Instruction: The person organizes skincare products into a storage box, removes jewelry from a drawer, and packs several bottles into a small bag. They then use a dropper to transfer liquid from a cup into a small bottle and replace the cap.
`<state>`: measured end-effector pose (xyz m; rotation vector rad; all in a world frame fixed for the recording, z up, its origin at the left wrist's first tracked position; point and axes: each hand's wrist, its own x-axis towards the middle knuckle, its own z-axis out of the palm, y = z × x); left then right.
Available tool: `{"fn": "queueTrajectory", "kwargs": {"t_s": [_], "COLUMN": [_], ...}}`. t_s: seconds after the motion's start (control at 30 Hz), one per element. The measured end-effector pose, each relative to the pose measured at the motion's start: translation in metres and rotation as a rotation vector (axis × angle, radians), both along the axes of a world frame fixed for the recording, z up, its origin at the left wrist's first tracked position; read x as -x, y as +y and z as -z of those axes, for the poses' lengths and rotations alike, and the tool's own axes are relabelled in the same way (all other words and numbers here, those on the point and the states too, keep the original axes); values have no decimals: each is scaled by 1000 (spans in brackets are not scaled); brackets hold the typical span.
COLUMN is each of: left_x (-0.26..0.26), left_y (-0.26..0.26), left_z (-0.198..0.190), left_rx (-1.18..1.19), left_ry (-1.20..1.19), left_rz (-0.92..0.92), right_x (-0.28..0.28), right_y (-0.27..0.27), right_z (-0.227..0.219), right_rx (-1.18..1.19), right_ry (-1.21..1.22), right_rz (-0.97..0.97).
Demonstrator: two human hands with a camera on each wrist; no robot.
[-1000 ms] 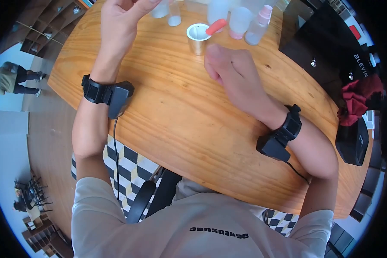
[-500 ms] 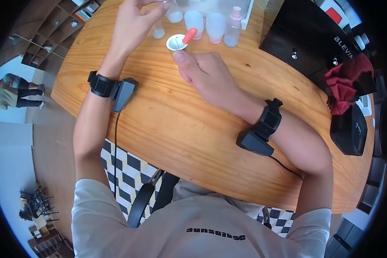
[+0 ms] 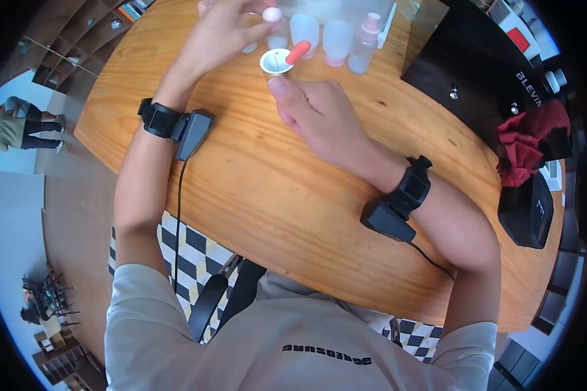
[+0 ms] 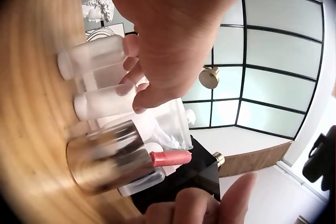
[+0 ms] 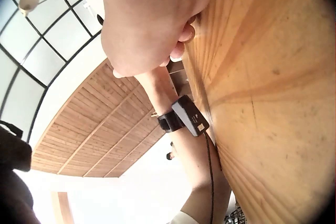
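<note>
In the head view my left hand (image 3: pixel 218 32) holds the top of a frosted bottle (image 3: pixel 277 38), its pale round cap (image 3: pixel 272 14) between thumb and finger. The left wrist view shows fingertips (image 4: pixel 126 87) at the upper end of this bottle. A second frosted bottle (image 4: pixel 92 56) stands beside it. Close to the front stands a shiny metal cup (image 4: pixel 107 155) with a white rim, a coral-red handle (image 3: pixel 298 52) sticking out. My right hand (image 3: pixel 319 120) is curled with the thumb extended near the cup's rim. Nothing shows in its grip.
Two frosted bottles with pink bases (image 3: pixel 337 42) and a pink-topped spray bottle (image 3: pixel 362 49) stand behind the cup. A black drawer box (image 3: pixel 466 72) is at the right, with a dark red cloth (image 3: pixel 525 146) and a black case (image 3: pixel 527 212).
My left hand has carried the frosted bottle rightward, from left of the other small bottle to behind the metal cup. My right hand has moved closer to the cup, thumb now extended.
</note>
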<state>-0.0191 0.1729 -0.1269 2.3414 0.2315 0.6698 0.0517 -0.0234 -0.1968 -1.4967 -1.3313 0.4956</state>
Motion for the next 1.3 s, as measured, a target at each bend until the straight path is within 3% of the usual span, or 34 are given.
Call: {"fn": "queueTrajectory", "kwargs": {"t_s": [0.13,0.2,0.23,0.3,0.43,0.5,0.53,0.63,0.7,0.83,0.9,0.93,1.0,1.1,1.13,1.17,1.3], "left_x": [5,6,8,12,15,16,16,10,7,33,42,43,45,41,38,37,33], "left_y": [10,21,21,21,37,40,43,64,74,67,62,57,45,19,9,0,-13], "left_z": [3,9,8,6,13,17,20,40,50,22,2,2,4,2,1,3,6], "left_rx": [14,-442,-440,-273,-253,64,69,232,362,325,427,425,498,479,448,443,271], "left_ry": [40,-141,-144,-190,-206,19,16,75,60,224,597,600,702,811,869,824,714], "left_rz": [-28,2,-6,20,-39,-44,-50,41,327,174,441,448,699,720,737,766,777], "right_x": [0,-1,0,-1,-1,-1,-2,-6,-10,-16,-15,-14,-12,-12,-12,-11,-6], "right_y": [0,1,-1,-3,-5,-8,-10,-14,-14,-11,-10,-8,-9,-12,-13,-13,-8], "right_z": [3,3,1,0,0,-2,-5,-6,-3,-1,-2,0,0,-5,-6,-6,0], "right_rx": [30,21,28,40,25,26,10,-53,-101,-226,-221,-239,-258,-182,-116,-48,-130], "right_ry": [75,90,86,82,125,147,171,145,95,115,107,119,134,37,-103,-243,-118], "right_rz": [3,-2,4,3,15,20,26,44,58,110,117,69,30,-27,-47,-67,82]}}
